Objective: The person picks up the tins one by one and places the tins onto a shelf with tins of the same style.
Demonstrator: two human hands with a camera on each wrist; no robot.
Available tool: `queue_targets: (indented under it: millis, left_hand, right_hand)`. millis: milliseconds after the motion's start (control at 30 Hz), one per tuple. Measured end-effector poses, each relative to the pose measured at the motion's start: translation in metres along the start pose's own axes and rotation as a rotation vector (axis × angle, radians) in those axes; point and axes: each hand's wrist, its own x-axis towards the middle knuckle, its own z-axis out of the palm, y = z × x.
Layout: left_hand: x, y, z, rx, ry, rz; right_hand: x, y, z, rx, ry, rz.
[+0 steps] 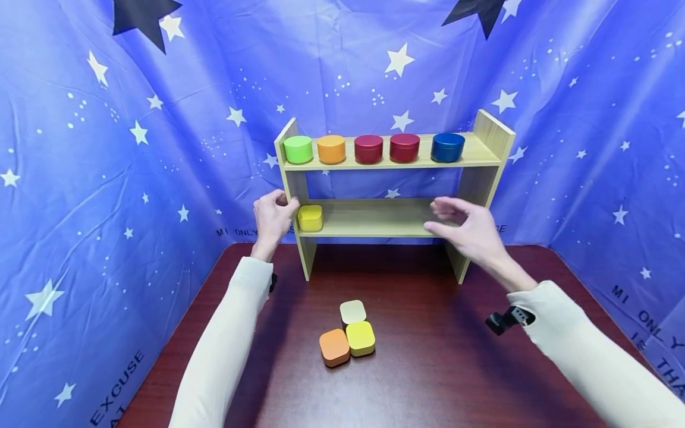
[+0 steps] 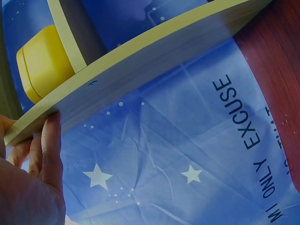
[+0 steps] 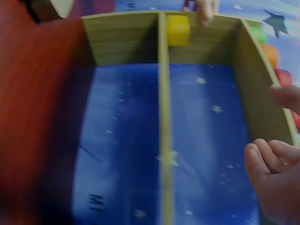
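My left hand (image 1: 274, 215) grips the left side panel of a light wooden two-tier shelf (image 1: 374, 221). In the left wrist view its fingers (image 2: 51, 145) lie against the panel's outer face, with the front edge between them and the thumb side. Just inside that panel, a yellow square tin (image 1: 310, 218) stands on the lower tier. My right hand (image 1: 471, 229) holds nothing and hovers before the lower tier's right end, thumb and fingers apart. In the right wrist view, the fingers (image 3: 257, 164) of this hand overlap the upper board.
Along the upper tier stand round tins: green (image 1: 298, 150), orange (image 1: 331, 149), two red ones (image 1: 368, 149) and blue (image 1: 447, 147). On the dark red table (image 1: 428, 368), cream (image 1: 352, 312), yellow (image 1: 361, 337) and orange (image 1: 335, 346) square tins sit clustered. A starry blue cloth (image 1: 342, 71) hangs behind.
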Motion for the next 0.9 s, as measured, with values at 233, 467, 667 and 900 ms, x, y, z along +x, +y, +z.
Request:
queue_targets:
  millis: [233,467,667,900]
  left_hand:
    - [0.001,0.003,0.0,0.008,-0.007,0.004]
    - [0.004,0.005,0.0,0.008,0.008,0.024]
    - [0.002,0.005,0.0,0.003,0.009,0.014]
    - [0.0,0.002,0.001,0.009,0.005,0.003]
  right_hand:
    - [-0.014,0.024,0.03,0.01,-0.146,0.062]
    - [-0.023,0.04,0.052,0.053,-0.246,0.104]
    - [-0.034,0.055,0.072,0.104,-0.319,0.116]
    - [-0.052,0.074,0.101,0.146,-0.458,0.096]
